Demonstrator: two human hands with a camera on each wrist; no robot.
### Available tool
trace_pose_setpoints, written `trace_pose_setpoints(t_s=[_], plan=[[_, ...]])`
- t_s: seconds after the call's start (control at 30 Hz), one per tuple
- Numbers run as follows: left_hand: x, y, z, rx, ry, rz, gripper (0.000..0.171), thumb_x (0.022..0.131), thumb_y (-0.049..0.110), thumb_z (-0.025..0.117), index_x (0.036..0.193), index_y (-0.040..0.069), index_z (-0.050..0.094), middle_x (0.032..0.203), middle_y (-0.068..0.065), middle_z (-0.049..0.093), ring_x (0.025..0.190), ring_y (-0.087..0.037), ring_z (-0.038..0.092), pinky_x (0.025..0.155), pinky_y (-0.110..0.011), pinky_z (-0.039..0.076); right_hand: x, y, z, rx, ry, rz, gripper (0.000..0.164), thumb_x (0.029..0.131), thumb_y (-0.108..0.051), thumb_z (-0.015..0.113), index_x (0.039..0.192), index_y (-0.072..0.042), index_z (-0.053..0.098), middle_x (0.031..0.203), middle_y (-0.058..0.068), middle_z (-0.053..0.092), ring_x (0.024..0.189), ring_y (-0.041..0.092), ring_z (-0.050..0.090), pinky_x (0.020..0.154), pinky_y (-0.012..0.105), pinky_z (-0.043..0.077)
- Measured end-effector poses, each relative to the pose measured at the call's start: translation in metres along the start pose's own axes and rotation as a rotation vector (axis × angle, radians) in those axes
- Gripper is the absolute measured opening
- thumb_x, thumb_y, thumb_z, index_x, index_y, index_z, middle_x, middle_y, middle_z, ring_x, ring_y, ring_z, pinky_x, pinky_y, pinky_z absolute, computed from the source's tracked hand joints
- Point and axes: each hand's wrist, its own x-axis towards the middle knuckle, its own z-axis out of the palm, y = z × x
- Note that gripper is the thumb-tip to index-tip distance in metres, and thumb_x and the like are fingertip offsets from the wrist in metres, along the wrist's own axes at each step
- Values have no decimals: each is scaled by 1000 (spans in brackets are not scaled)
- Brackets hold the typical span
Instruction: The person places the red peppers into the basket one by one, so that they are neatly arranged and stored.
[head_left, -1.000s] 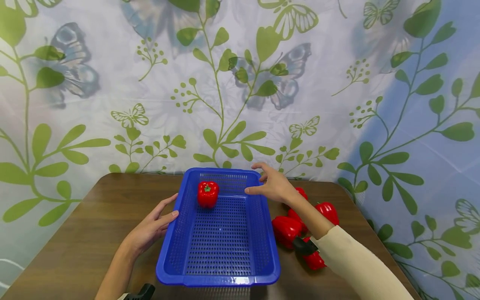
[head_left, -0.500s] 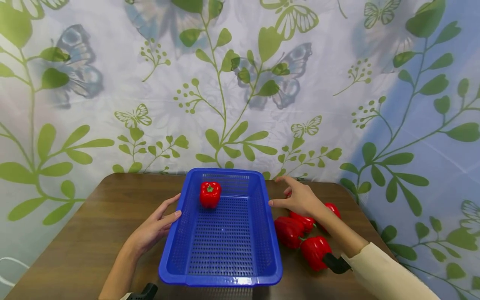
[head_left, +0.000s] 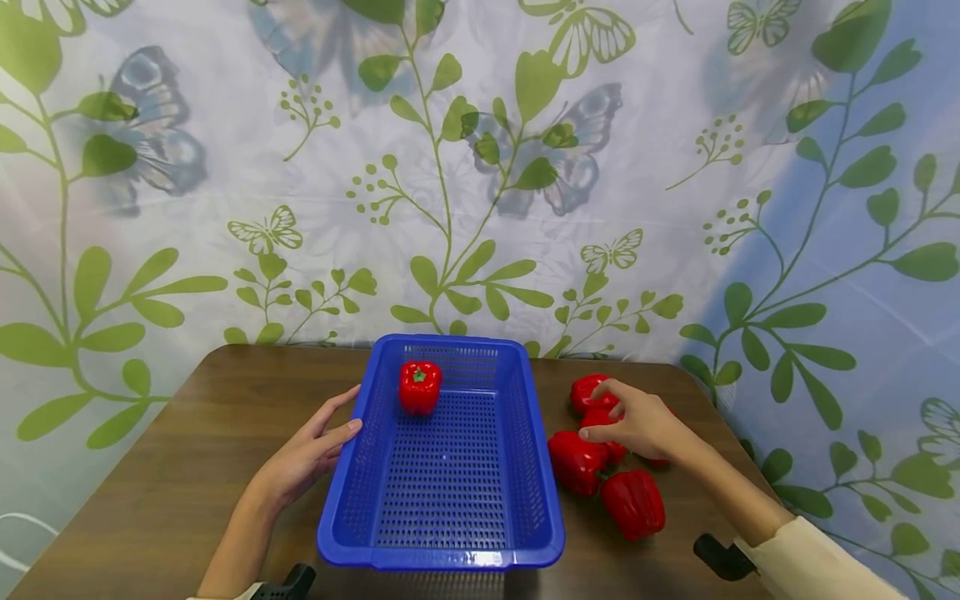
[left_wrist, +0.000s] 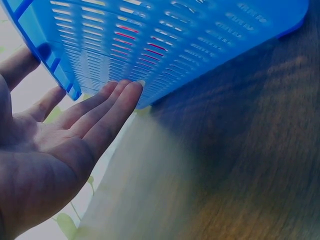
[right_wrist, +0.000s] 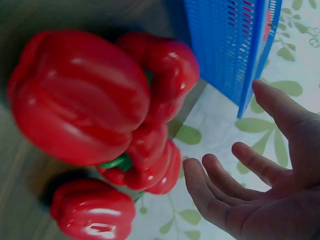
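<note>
Wood table (head_left: 165,492), right hand (head_left: 645,425) now over the loose peppers (head_left: 633,504)
Head: it's drifted off the basket (head_left: 442,560), which has one pepper (head_left: 420,392) inside. Left wrist: left hand (left_wrist: 55,142) just touching basket, fingers straight. Right wrist: right hand's empty, fingers relaxed.

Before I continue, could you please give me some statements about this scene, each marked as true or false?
1. One red pepper sits inside the blue basket. True.
2. The left hand holds a pepper. False: it is at the basket's left side, without any pepper.
3. The right hand is outside the basket. True.
4. The loose peppers lie left of the basket. False: they lie to its right.
5. The table is brown. True.
</note>
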Motion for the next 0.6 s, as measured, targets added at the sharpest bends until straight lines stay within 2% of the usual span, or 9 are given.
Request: trace_pose_setpoints(t_s=[0.17,0.33,0.6], plan=[[1,0,1,-2,-5,3,64,108,24,47,163,25,14,144,-29,52,122,-39,64,95,-42,55,-10,12,-2,-21,-36,30,59,83,-41,81,124,-6,57,88,7,66,77,19,60,64,35,50],[2,0,1,-14,-10,2,64,108,24,47,163,27,14,146,-28,50,123,-38,64,96,-42,55,-20,25,0,6,-76,19,51,83,-37,82,116,-5,60,73,1,62,65,15,56,58,33,48],[1,1,1,-24,-6,0,65,108,24,47,163,28,14,148,-29,49,125,-40,62,96,-42,55,-25,38,3,-31,-115,48,45,81,-37,83,109,-7,63,65,-1,50,62,15,49,58,31,43]])
